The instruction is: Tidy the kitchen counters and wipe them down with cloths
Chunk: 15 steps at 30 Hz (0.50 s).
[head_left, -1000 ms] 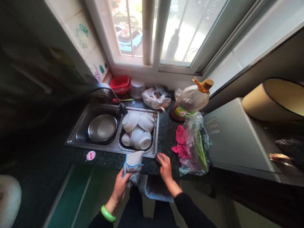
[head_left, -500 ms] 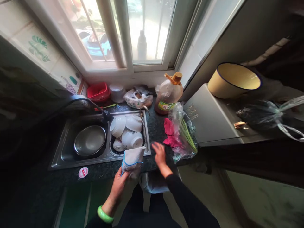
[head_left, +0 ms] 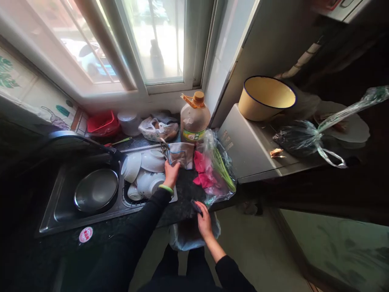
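Note:
My left hand (head_left: 172, 172) reaches over the right edge of the sink, with its fingers closed on a pale cloth (head_left: 185, 154) with blue edging. The cloth rests on the counter beside the tap fitting, in front of the large bottle (head_left: 195, 119). My right hand (head_left: 204, 219) is at the counter's front edge, its fingers closed around a small dark object (head_left: 197, 207) whose kind I cannot make out. White bowls (head_left: 152, 182) are stacked in the right basin beside my left forearm. A round metal pan (head_left: 96, 190) lies in the left basin.
A clear bag of green stalks (head_left: 223, 168) and a pink cloth (head_left: 202, 168) lie right of my hands. Below the counter edge hangs a lined bin (head_left: 185, 237). A yellow enamel pot (head_left: 267, 99) stands on the white appliance (head_left: 243, 142). A red basket (head_left: 103, 123) sits near the window.
My left hand has carried the cloth forward and right to the counter behind the bowls. My right hand has closed around a dark object. The view has swung right.

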Each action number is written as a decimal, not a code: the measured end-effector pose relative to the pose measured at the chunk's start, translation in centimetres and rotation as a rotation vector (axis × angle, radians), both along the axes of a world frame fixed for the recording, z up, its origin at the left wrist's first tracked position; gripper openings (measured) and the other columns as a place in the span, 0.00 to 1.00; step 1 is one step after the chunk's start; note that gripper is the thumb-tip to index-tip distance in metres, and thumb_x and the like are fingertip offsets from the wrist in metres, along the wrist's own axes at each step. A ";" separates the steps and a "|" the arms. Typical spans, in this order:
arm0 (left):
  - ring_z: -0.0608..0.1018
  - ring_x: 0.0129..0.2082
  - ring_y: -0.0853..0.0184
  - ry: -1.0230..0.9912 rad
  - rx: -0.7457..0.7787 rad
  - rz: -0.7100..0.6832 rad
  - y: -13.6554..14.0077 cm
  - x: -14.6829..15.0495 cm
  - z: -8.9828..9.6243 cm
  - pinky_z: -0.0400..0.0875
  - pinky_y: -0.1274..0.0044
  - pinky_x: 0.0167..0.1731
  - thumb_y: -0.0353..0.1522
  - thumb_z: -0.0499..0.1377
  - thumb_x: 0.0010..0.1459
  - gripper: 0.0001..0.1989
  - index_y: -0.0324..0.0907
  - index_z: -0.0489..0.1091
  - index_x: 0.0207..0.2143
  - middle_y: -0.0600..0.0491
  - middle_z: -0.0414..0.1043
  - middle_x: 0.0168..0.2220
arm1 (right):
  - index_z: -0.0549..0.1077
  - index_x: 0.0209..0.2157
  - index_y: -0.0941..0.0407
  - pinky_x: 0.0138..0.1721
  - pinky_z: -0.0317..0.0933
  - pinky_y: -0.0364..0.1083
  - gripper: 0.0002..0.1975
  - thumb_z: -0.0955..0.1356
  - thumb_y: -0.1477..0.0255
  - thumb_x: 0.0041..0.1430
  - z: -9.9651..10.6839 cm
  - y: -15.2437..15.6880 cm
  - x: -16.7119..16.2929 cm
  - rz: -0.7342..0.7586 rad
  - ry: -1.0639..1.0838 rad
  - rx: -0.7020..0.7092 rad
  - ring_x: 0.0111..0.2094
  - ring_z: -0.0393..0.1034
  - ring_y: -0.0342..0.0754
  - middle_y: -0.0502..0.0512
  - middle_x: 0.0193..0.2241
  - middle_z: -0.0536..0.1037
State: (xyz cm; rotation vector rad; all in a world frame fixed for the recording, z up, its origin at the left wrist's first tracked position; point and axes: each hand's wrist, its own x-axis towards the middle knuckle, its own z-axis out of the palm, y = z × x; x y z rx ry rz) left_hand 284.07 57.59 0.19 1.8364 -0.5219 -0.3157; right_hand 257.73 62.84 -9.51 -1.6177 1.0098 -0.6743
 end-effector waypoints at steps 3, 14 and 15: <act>0.66 0.66 0.49 -0.016 0.149 -0.077 -1.2 -3.8 -2.2 0.58 0.60 0.65 0.24 0.66 0.51 0.29 0.32 0.66 0.56 0.32 0.65 0.64 | 0.78 0.53 0.53 0.64 0.62 0.61 0.25 0.63 0.74 0.54 -0.7 -0.7 -0.7 -0.068 -0.026 0.135 0.59 0.73 0.56 0.58 0.54 0.80; 0.72 0.58 0.52 -0.222 0.511 -0.506 -7.8 -7.5 -3.5 0.64 0.65 0.58 0.20 0.62 0.48 0.19 0.40 0.74 0.44 0.40 0.74 0.55 | 0.76 0.57 0.48 0.68 0.56 0.56 0.27 0.72 0.58 0.55 3.0 -4.8 -1.5 -0.293 -0.355 0.820 0.66 0.64 0.53 0.52 0.60 0.76; 0.75 0.54 0.54 -0.213 0.516 -0.487 -7.8 -6.7 -3.1 0.66 0.66 0.54 0.21 0.60 0.49 0.16 0.41 0.74 0.41 0.41 0.76 0.50 | 0.77 0.55 0.48 0.66 0.60 0.56 0.26 0.72 0.59 0.53 3.2 -5.0 -1.5 -0.316 -0.385 0.924 0.63 0.68 0.53 0.52 0.57 0.79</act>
